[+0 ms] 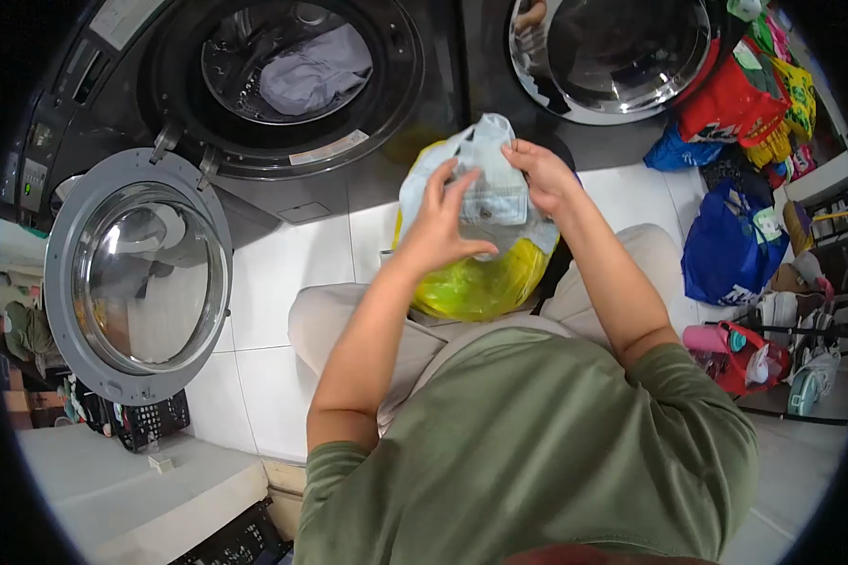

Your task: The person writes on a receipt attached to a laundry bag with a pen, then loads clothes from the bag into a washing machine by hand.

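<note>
A pale grey-blue garment with a stitched pocket is spread over a yellow plastic bag between my knees. My right hand pinches the garment's upper right side between thumb and fingers. On the other side my left hand has its thumb and fingers apart, close against the cloth; whether it touches the cloth is hard to tell. More pale cloth bulges at the bag's left rim, and the bag's contents are mostly hidden.
Ahead left, a front-loading washer drum holds light purple-grey laundry. Its round door hangs open at my left. A second machine's closed door is ahead right. Several bags, including a blue one, and a shoe rack line the right side.
</note>
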Demonstrator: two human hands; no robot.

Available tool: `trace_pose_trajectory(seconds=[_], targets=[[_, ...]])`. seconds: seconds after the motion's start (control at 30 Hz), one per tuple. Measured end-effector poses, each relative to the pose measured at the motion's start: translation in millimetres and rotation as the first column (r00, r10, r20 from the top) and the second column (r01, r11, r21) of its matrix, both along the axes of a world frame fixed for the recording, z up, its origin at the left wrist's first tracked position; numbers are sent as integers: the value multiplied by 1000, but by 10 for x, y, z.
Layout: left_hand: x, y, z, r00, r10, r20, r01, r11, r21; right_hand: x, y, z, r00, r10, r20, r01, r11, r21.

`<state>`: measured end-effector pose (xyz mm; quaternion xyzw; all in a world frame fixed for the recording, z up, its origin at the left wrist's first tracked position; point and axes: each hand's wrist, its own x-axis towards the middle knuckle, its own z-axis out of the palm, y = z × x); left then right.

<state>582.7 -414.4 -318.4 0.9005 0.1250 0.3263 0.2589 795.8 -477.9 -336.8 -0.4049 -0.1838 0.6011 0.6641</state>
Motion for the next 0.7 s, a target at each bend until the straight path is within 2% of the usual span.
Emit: trace_pose_trajectory(seconds=[0.03, 0.1, 0.17, 0.2, 0.27, 0.3, 0.33, 0.37, 0.4, 0.43, 0.47, 0.5, 0.53, 0.57, 0.6, 0.63, 0.67, 0.7], targets=[[34, -100, -161, 999, 45, 12, -46, 997, 67, -17, -1, 110, 999, 24, -35, -24, 1000, 0], [109, -107, -323, 995, 85, 52, -98, 932, 350, 22, 69, 138, 996, 28, -83, -29, 1000, -2], [108, 4, -362, 999, 38, -2, -35, 953, 300, 66, 75, 216, 995, 65, -82, -64, 998, 16], [79, 72, -376, 999, 12, -30, -3, 962, 273, 107, 73, 223, 998, 49, -43, -48, 999, 21], [-18, 275, -425, 984, -129, -122, 142, 984, 111, 205, 79, 236, 999, 14, 37, -15, 999, 32], [-30, 291, -342, 992, -106, -70, 113, 990, 89, 179, 81, 337, 993, -12, 121, 5, 998, 55], [-42, 307, -258, 996, -84, -18, 85, 994, 66, 97, 99, 496, 960, -22, 278, -3, 996, 90], [-79, 182, 42, 992, 29, 120, -40, 995, 87, -40, 136, 703, 904, -40, 426, -15, 992, 123], [-122, 161, 94, 981, 47, 190, -57, 997, 47, -217, 169, 925, 829, -68, 555, -21, 988, 152], [-177, 187, -34, 974, 34, 223, -22, 998, -56, -434, 223, 1221, 680, -13, 733, -178, 967, 182], [-218, 222, -307, 975, 12, 222, 40, 973, -228, -690, 293, 1486, 691, 46, 721, -341, 901, 269], [-248, 347, -407, 982, 79, 169, -7, 920, -392, -934, 352, 1780, 539, -8, 842, -465, 830, 306], [-239, 499, -167, 953, 302, 16, -280, 903, -325, -1091, 347, 2117, 377, -94, 922, -580, 752, 314], [-231, 651, 70, 857, 496, -143, -516, 823, -238, -1157, 473, 2289, 472, -150, 869, -587, 682, 437], [-354, 646, 311, 835, 549, 39, -550, 835, 18, -1191, 658, 2408, 562, -188, 806, -583, 601, 547], [-479, 638, 549, 773, 589, 236, -634, 725, 267, -1193, 842, 2502, 646, -207, 735, -569, 511, 644], [-434, 459, 1016, 704, 458, 543, -217, 866, -450, -1151, 965, 2613, 723, -210, 658, -545, 412, 730], [-483, 395, 1320, 613, 421, 668, 81, 808, -584, -944, 926, 2583, 611, -293, 735, -594, 445, 671]])
